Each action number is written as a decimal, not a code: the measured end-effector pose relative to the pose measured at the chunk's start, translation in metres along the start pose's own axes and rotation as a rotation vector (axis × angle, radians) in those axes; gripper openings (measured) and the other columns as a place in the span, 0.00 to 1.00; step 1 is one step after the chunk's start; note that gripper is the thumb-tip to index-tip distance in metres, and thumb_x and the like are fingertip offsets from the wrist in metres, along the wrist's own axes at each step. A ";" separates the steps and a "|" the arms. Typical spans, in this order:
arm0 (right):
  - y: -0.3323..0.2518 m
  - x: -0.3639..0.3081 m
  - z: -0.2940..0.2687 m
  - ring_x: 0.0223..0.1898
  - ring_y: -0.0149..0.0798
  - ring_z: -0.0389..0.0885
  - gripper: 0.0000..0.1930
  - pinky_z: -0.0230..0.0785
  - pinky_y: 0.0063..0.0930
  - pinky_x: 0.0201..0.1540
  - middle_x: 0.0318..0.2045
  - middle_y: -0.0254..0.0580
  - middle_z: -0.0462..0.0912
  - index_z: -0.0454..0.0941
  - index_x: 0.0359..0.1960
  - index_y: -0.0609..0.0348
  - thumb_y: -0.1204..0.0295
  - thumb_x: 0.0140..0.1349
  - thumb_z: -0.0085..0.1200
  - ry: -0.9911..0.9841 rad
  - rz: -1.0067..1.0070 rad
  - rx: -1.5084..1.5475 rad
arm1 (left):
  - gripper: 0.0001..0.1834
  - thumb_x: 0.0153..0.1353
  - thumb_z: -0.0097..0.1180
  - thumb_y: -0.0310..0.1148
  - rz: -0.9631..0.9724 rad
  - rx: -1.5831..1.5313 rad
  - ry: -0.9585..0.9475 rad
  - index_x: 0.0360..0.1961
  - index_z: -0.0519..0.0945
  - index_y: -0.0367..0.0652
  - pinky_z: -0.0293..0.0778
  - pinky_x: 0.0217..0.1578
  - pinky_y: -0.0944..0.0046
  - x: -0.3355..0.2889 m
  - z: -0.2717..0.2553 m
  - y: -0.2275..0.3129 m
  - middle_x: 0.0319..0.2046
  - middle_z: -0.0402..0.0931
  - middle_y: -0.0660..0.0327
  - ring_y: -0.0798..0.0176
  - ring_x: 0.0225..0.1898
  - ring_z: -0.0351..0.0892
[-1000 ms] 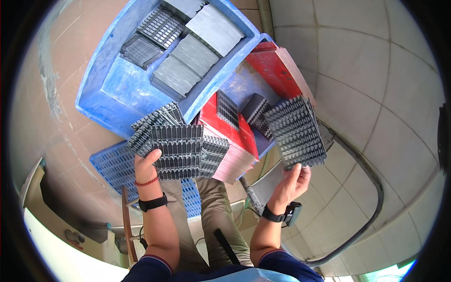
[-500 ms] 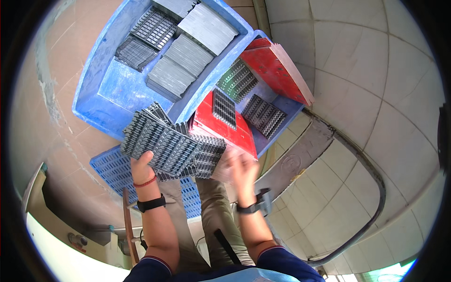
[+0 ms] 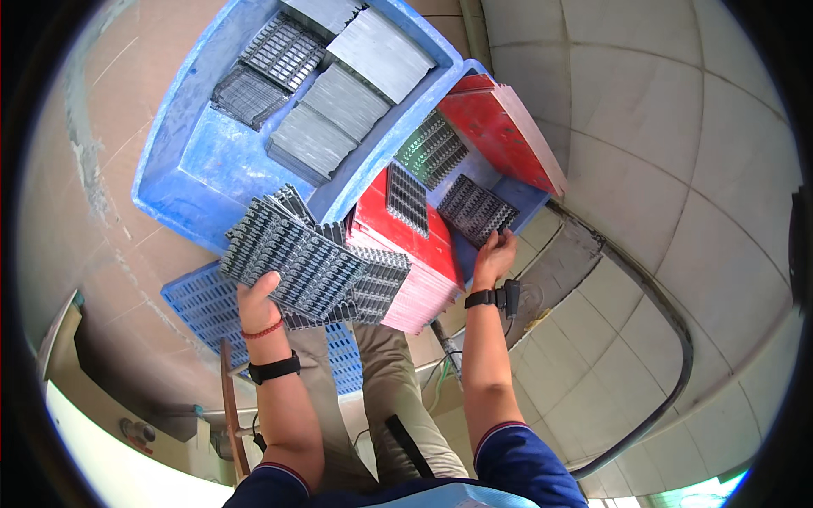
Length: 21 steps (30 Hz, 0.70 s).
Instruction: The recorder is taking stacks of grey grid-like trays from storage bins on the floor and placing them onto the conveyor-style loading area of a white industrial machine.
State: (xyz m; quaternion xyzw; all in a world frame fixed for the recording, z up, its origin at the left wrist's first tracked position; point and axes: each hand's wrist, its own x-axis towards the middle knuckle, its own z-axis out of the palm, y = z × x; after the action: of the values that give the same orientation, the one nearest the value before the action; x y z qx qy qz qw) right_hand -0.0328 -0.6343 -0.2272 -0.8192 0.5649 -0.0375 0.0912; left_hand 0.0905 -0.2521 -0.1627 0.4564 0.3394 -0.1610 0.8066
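My left hand (image 3: 258, 302) grips a fanned stack of dark, silver-patterned grid panels (image 3: 292, 256) by its near edge, thumb on top. The stack is held beside the near corner of a large blue bin (image 3: 220, 165). My right hand (image 3: 495, 256) reaches to another dark grid panel (image 3: 477, 208) in a second blue bin (image 3: 531, 200). Its fingers pinch that panel's near right corner; the fingertips are partly hidden. On a pile of red sheets (image 3: 370, 210) with pink edges lies a smaller grid panel (image 3: 407, 200). Behind it shows a green patterned board (image 3: 432, 150).
Grey stacked plates (image 3: 330, 127) and more grid panels (image 3: 282, 52) fill part of the large bin. Red sheets (image 3: 506, 127) lean at the second bin's far side. A blue slotted plastic piece (image 3: 203, 300) lies below. A dark curved rail (image 3: 682, 339) runs at right.
My right hand has moved from beside the held stack, right and away from me, to the panel in the second bin. My left hand keeps its stack almost still.
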 end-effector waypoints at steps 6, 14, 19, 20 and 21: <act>-0.012 -0.016 0.005 0.29 0.42 0.77 0.18 0.68 0.35 0.35 0.26 0.43 0.80 0.74 0.47 0.64 0.71 0.55 0.59 -0.024 -0.008 0.034 | 0.31 0.42 0.59 0.23 -0.012 0.000 0.000 0.52 0.70 0.30 0.67 0.54 0.60 0.000 0.006 0.003 0.48 0.74 0.56 0.58 0.49 0.73; -0.021 -0.024 0.017 0.27 0.33 0.74 0.16 0.68 0.27 0.33 0.24 0.38 0.77 0.75 0.45 0.65 0.72 0.57 0.57 -0.080 0.048 0.590 | 0.32 0.42 0.60 0.23 -0.002 0.036 -0.027 0.53 0.70 0.30 0.66 0.55 0.60 0.001 0.004 -0.001 0.49 0.73 0.55 0.58 0.50 0.72; -0.055 -0.041 0.017 0.30 0.46 0.81 0.16 0.72 0.34 0.35 0.27 0.51 0.81 0.78 0.38 0.68 0.64 0.58 0.57 -0.240 -0.143 0.289 | 0.32 0.42 0.60 0.23 -0.010 0.039 -0.010 0.54 0.70 0.31 0.65 0.55 0.61 -0.001 0.005 0.003 0.49 0.73 0.56 0.58 0.50 0.72; -0.063 -0.040 0.021 0.30 0.47 0.80 0.16 0.72 0.36 0.36 0.26 0.51 0.81 0.78 0.38 0.67 0.64 0.57 0.58 -0.290 -0.175 0.293 | 0.32 0.43 0.60 0.23 -0.008 0.027 -0.019 0.54 0.70 0.31 0.65 0.55 0.61 -0.001 0.006 0.004 0.50 0.73 0.56 0.58 0.50 0.72; -0.070 -0.037 0.025 0.30 0.49 0.80 0.16 0.71 0.37 0.37 0.25 0.50 0.81 0.77 0.37 0.65 0.63 0.56 0.59 -0.330 -0.203 0.241 | 0.32 0.43 0.60 0.23 -0.007 0.027 -0.021 0.54 0.70 0.31 0.65 0.55 0.61 -0.001 0.007 0.003 0.50 0.73 0.56 0.58 0.50 0.72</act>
State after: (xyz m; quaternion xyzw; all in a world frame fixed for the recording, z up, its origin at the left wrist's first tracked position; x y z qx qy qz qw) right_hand 0.0224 -0.5726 -0.2370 -0.8500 0.4485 0.0211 0.2754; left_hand 0.0946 -0.2561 -0.1575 0.4644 0.3305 -0.1731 0.8032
